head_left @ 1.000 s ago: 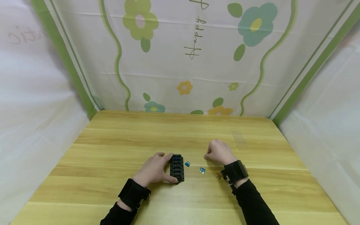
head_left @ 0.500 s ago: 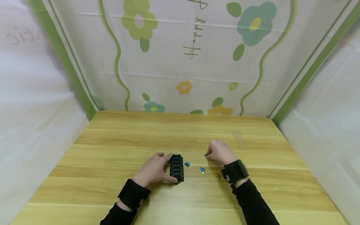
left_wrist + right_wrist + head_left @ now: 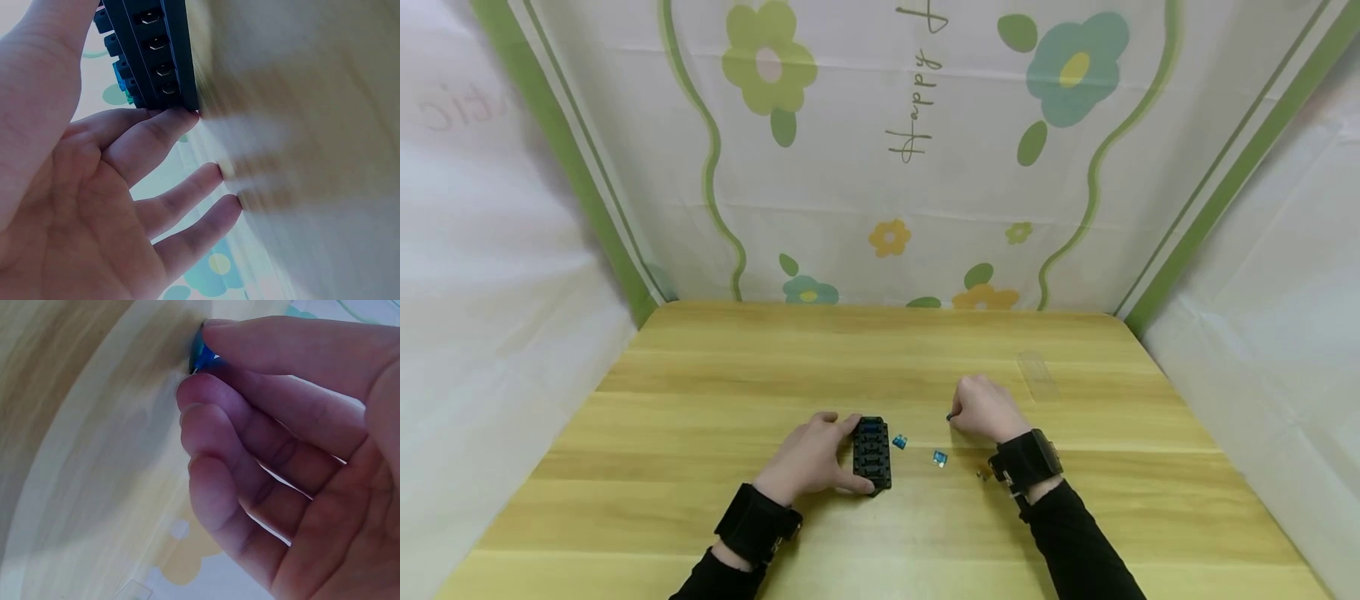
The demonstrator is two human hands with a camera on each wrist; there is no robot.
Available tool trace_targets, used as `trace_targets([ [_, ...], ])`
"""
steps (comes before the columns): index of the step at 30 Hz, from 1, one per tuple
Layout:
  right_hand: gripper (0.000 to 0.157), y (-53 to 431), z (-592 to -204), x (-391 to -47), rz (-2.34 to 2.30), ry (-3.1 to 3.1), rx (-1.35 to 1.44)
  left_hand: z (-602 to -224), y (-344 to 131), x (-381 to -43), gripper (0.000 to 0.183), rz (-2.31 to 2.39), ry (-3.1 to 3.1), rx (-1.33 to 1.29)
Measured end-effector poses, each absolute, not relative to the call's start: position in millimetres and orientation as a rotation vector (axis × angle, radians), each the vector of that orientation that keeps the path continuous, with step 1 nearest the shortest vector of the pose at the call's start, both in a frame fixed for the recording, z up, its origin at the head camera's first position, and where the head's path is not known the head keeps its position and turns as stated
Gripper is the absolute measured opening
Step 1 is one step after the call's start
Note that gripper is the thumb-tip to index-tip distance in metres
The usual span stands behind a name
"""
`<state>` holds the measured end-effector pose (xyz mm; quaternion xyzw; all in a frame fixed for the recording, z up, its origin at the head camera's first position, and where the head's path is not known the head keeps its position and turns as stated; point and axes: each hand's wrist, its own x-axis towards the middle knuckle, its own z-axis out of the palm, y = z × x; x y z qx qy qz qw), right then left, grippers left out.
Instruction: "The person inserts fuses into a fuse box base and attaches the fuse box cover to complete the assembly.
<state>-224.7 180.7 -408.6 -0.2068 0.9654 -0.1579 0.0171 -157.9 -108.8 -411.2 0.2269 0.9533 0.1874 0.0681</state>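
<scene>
My left hand (image 3: 808, 460) grips a black fuse box (image 3: 872, 454) at both ends, thumb at its near end and fingers at its far end. In the left wrist view the fuse box (image 3: 153, 47) shows metal terminals along its side, with bits of blue and green on top. My right hand (image 3: 988, 407), low over the table, pinches a small blue blade fuse (image 3: 203, 357) between thumb and fingertips; most of it is hidden by them. Between the hands lie two loose blue blade fuses, one blue fuse (image 3: 900, 442) beside the box and another blue fuse (image 3: 940, 458) farther right.
A small orange-brown piece (image 3: 982, 475), probably a blade fuse, lies by the right wrist. Beyond the right hand a clear plastic cover (image 3: 1037, 377) lies flat on the wooden table (image 3: 737, 358). A flower-printed cloth (image 3: 835, 150) hangs behind the table.
The blue fuse now shows at my right fingertips, where one second ago none was visible. My left hand and the fuse box stay in place; the head view has tilted slightly up.
</scene>
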Motion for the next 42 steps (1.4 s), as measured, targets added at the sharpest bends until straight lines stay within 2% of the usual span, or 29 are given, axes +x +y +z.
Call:
trace_targets([
  [14, 0.052, 178.7, -408.4, -224.6, -0.473, 2.999, -0.660, -413.5, -109.1, -158.2, 0.103, 0.574, 2.870, 0.662],
  [42, 0.050, 179.5, -408.2, -223.0, -0.428, 3.020, -0.676, -413.2, -107.7, -158.4, 0.102, 0.588, 2.871, 0.671],
])
